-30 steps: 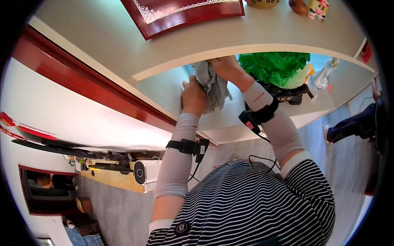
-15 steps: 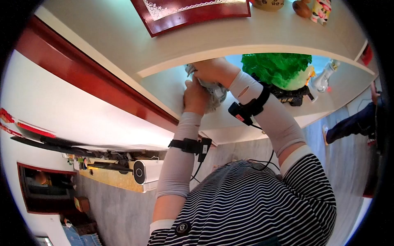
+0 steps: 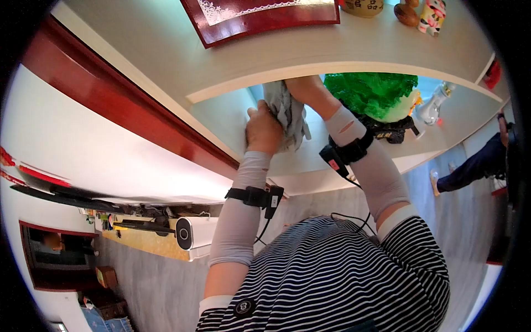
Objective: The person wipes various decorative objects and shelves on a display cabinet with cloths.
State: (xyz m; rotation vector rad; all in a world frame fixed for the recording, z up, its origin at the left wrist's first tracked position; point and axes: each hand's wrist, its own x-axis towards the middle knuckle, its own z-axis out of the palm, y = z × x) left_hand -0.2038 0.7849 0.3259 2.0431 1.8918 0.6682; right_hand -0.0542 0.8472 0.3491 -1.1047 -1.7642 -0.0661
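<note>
A grey cloth [image 3: 286, 119] hangs in loose folds between my two hands inside the lower shelf compartment. My left hand [image 3: 264, 131] is closed on the cloth's left side, with the thumb pointing up. On the upper right of the cloth, my right hand [image 3: 307, 90] grips it; the upper shelf board's edge hides part of those fingers. Just right of my right wrist stands a green cabbage-shaped ornament [image 3: 368, 94] on a dark carved base [image 3: 390, 131].
Further right on the same shelf is a glass vase [image 3: 433, 108]. The upper shelf [image 3: 310, 52] carries a red framed piece [image 3: 265, 26], a pot [image 3: 362, 6], a brown gourd [image 3: 406, 14] and a painted figurine [image 3: 431, 16]. Another person's leg [image 3: 470, 166] shows at right.
The cloth was bunched up between my hands and now hangs stretched out longer. My right hand has shifted right and slightly deeper under the upper shelf; my left hand has barely moved.
</note>
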